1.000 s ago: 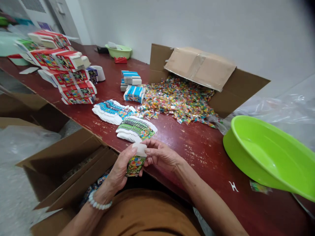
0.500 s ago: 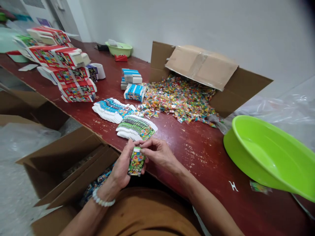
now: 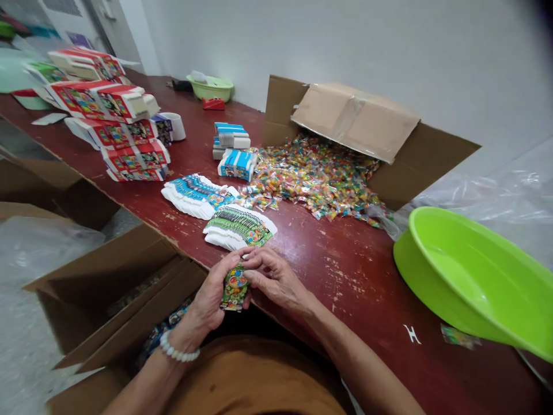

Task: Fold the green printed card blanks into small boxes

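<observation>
A small green printed candy box (image 3: 234, 288) is in my left hand (image 3: 212, 293), whose fingers wrap round its side and back. My right hand (image 3: 276, 278) closes over the top end of the same box with bent fingers and thumb; the top edge is partly hidden there. Just beyond my hands lies a fanned row of flat green cartons (image 3: 240, 225). Behind it, to the left, is a similar fan of blue cartons (image 3: 196, 196). Wrapped candies (image 3: 315, 178) spill over the red table (image 3: 328, 265) farther back.
A tipped cardboard box (image 3: 358, 118) stands behind the candies. To the right is a large green basin (image 3: 458, 282). Red carton bundles (image 3: 99, 101) are stacked at left, and blue bundles (image 3: 237, 164) stand near the candies. Open cardboard boxes (image 3: 116, 282) sit below the table edge.
A white flap showed at the top of the candy box before; now my right fingers cover that end. Both hands and the box have shifted slightly down.
</observation>
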A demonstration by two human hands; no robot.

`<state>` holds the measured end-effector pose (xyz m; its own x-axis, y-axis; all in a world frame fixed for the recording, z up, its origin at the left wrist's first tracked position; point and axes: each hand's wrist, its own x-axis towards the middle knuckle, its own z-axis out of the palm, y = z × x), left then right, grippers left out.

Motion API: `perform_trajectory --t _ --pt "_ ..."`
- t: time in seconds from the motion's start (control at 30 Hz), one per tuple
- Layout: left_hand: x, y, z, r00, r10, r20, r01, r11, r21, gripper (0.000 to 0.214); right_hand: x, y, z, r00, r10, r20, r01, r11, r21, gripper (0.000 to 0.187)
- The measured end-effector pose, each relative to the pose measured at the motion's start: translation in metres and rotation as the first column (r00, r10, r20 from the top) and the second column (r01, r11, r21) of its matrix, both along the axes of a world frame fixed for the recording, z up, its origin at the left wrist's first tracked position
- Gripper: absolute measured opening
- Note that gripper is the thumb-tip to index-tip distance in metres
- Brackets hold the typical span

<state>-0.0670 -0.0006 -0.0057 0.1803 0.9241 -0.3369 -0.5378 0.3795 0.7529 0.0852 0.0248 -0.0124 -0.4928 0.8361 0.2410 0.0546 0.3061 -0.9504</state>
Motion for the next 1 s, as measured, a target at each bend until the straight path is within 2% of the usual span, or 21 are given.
perform_trajectory --t 0.07,0.13,0.2,0.27,0.3,0.33,0.37,0.4,0.43,0.47,0.53,0.63,0.7,0.73,0.8,0.83,0.87,0.9,0.93,0.97,1.0 --pt "-0.010 0.002 0.002 0.994 0.060 -0.091 -0.054 0.997 0.063 0.049 0.002 0.012 0.000 0.999 -0.005 0.046 0.003 0.999 0.055 0.016" --pt "-0.034 0.005 0.005 0.962 0.176 -0.209 -0.148 0.979 0.143 0.050 0.006 0.033 0.003 0.988 -0.071 0.140 0.064 0.996 0.055 0.019" --pt "-0.075 0.010 0.008 0.860 0.358 -0.364 -0.296 0.931 0.216 0.048 0.012 0.059 0.004 0.920 -0.222 0.323 0.211 0.975 0.070 0.026" --pt "-0.125 0.017 0.006 0.590 0.544 -0.597 -0.455 0.834 0.311 0.046 0.019 0.082 0.002 0.789 -0.372 0.489 0.340 0.927 0.156 0.033" --pt "-0.149 0.020 0.003 0.439 0.548 -0.712 -0.476 0.814 0.334 0.045 0.021 0.091 -0.001 0.733 -0.422 0.533 0.376 0.905 0.199 0.037" --pt "-0.171 0.023 -0.001 0.230 0.509 -0.830 -0.469 0.805 0.363 0.044 0.023 0.097 -0.006 0.690 -0.452 0.565 0.394 0.890 0.231 0.041" --pt "-0.188 0.025 -0.006 0.071 0.452 -0.889 -0.451 0.810 0.375 0.044 0.023 0.101 -0.011 0.657 -0.467 0.592 0.400 0.881 0.251 0.045" --pt "-0.199 0.026 -0.011 -0.041 0.411 -0.911 -0.432 0.814 0.387 0.046 0.023 0.102 -0.017 0.628 -0.476 0.616 0.401 0.876 0.269 0.048" --pt "-0.202 0.027 -0.016 -0.107 0.398 -0.911 -0.397 0.823 0.407 0.047 0.021 0.101 -0.024 0.593 -0.492 0.638 0.404 0.867 0.292 0.049" --pt "-0.197 0.027 -0.020 -0.123 0.416 -0.901 -0.353 0.830 0.431 0.047 0.020 0.099 -0.030 0.566 -0.514 0.645 0.416 0.853 0.314 0.049" --pt "-0.166 0.026 -0.024 -0.077 0.497 -0.865 -0.226 0.836 0.500 0.046 0.018 0.094 -0.041 0.590 -0.567 0.575 0.492 0.817 0.302 0.048" --pt "-0.094 0.027 -0.016 0.031 0.566 -0.824 0.013 0.824 0.567 0.049 0.021 0.090 -0.043 0.731 -0.603 0.320 0.619 0.783 0.064 0.044" --pt "-0.052 0.028 -0.004 0.174 0.602 -0.779 0.086 0.779 0.621 0.053 0.028 0.086 -0.033 0.788 -0.576 0.218 0.601 0.797 -0.067 0.039" --pt "-0.036 0.028 0.003 0.268 0.578 -0.771 0.085 0.782 0.617 0.056 0.033 0.083 -0.025 0.819 -0.540 0.195 0.565 0.819 -0.103 0.038" --pt "-0.016 0.027 0.015 0.548 0.390 -0.740 0.084 0.855 0.513 0.058 0.040 0.073 -0.004 0.910 -0.396 0.119 0.412 0.894 -0.173 0.037" --pt "-0.011 0.026 0.019 0.702 0.196 -0.685 0.145 0.902 0.407 0.056 0.042 0.066 0.006 0.955 -0.292 0.057 0.298 0.931 -0.211 0.036" --pt "-0.007 0.024 0.021 0.812 -0.049 -0.582 0.263 0.920 0.289 0.052 0.043 0.059 0.015 0.983 -0.185 -0.002 0.179 0.955 -0.237 0.034" --pt "-0.005 0.021 0.022 0.849 -0.294 -0.439 0.408 0.893 0.191 0.048 0.043 0.052 0.023 0.995 -0.092 -0.048 0.078 0.967 -0.243 0.032" --pt "-0.003 0.018 0.021 0.829 -0.479 -0.288 0.529 0.839 0.129 0.044 0.041 0.045 0.030 0.997 -0.041 -0.064 0.027 0.975 -0.220 0.028" --pt "-0.002 0.014 0.019 0.796 -0.583 -0.162 0.601 0.793 0.100 0.044 0.039 0.038 0.034 0.998 -0.051 -0.042 0.044 0.987 -0.157 0.024" --pt "-0.001 0.011 0.015 0.784 -0.616 -0.079 0.621 0.779 0.090 0.045 0.036 0.032 0.036 0.994 -0.107 -0.002 0.106 0.993 -0.058 0.022"
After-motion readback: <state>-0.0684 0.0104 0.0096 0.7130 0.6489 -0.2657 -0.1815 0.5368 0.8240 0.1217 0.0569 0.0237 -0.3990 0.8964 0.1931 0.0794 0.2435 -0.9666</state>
